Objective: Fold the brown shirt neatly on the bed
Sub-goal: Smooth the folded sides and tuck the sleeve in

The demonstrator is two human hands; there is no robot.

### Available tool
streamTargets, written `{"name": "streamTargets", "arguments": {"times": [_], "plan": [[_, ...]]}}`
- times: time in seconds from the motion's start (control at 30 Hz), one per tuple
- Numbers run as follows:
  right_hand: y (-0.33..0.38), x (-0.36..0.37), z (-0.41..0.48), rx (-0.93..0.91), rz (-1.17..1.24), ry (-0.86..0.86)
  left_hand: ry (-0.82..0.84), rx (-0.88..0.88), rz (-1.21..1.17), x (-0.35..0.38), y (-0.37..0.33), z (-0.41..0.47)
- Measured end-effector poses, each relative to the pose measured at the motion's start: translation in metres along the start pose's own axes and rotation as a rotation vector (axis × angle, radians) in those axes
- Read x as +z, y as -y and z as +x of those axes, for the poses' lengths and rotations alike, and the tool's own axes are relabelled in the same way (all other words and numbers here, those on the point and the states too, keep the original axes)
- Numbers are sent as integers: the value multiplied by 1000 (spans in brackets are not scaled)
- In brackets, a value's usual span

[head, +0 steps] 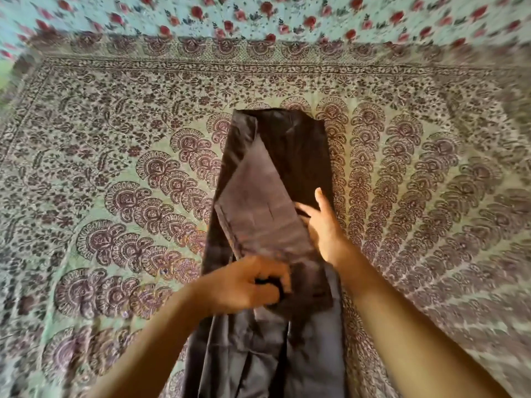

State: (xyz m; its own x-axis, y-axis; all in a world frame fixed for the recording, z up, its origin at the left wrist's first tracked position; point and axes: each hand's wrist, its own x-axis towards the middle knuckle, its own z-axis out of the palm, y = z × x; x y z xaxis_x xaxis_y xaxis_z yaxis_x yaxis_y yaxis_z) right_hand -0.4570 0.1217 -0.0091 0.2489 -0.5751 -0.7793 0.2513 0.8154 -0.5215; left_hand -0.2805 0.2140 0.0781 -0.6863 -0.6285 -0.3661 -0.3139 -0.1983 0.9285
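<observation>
Sleeve-fold step: brown shirt [293, 156] lies as a narrow strip on the bed [115, 139], under both hands; left hand [247, 282] grips bunched cloth, right hand [324, 225] fingers flat beside the folded panel; likely next, near end over far end.

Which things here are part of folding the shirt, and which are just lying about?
Part of the job: brown shirt, left hand gripping it, right hand resting on it, bedspread underneath.
Lying about: rose-print cloth at the far end.
</observation>
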Motion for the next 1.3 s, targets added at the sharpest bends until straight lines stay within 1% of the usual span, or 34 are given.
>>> {"name": "streamTargets", "arguments": {"times": [0.07, 0.13, 0.2, 0.23, 0.33, 0.4, 0.47, 0.53, 0.57, 0.6, 0.63, 0.7, 0.73, 0.77, 0.8, 0.87, 0.9, 0.97, 1.0, 1.07, 1.1, 1.13, 1.23, 1.3], "plan": [[-15, -10, -22, -10, -156, -58, 177, -75, 8, 39, 6, -11], [-34, -18, -40, -96, -331, -155, 258, -116, 67, 76, 15, -19], [-54, -30, -44, -201, -413, -243, 243, -173, 230, 106, 31, -25], [-63, -35, -43, -228, -408, -303, 212, -205, 329, 118, 42, -27], [-83, -55, -45, -177, -426, -467, 116, -338, 501, 146, 74, -35], [-98, -68, -46, -155, -406, -465, 86, -387, 552, 158, 90, -41], [-107, -74, -49, -174, -384, -441, 135, -372, 477, 168, 107, -45], [-113, -76, -51, -213, -396, -443, 187, -402, 295, 174, 110, -48], [-115, -77, -49, -239, -414, -459, 143, -435, 209, 176, 110, -48], [-115, -78, -47, -260, -439, -477, 46, -469, 176, 177, 110, -49], [-115, -77, -45, -282, -459, -490, -94, -513, 194, 177, 112, -48], [-116, -79, -35, -302, -509, -511, -364, -621, 368, 171, 117, -43], [-115, -79, -32, -307, -533, -526, -429, -694, 451, 169, 121, -41], [-115, -78, -31, -312, -543, -538, -442, -763, 474, 169, 123, -40], [-114, -77, -32, -317, -545, -546, -419, -824, 442, 170, 127, -41], [-116, -76, -37, -321, -546, -535, -357, -903, 385, 180, 133, -44], [-119, -77, -38, -319, -558, -520, -360, -932, 365, 185, 135, -45], [-127, -79, -41, -329, -640, -496, -400, -925, 307, 193, 138, -47], [-131, -81, -42, -349, -707, -499, -425, -881, 252, 196, 140, -48], [-136, -82, -42, -403, -795, -532, -467, -808, 99, 200, 137, -51], [-137, -82, -42, -437, -799, -549, -477, -806, 69, 200, 137, -53], [-138, -82, -42, -466, -816, -566, -467, -821, 103, 200, 138, -55], [-140, -79, -44, -537, -980, -612, -340, -939, 329, 196, 135, -60], [-136, -74, -44, -542, -1035, -703, -302, -958, 403, 185, 127, -56]]}}
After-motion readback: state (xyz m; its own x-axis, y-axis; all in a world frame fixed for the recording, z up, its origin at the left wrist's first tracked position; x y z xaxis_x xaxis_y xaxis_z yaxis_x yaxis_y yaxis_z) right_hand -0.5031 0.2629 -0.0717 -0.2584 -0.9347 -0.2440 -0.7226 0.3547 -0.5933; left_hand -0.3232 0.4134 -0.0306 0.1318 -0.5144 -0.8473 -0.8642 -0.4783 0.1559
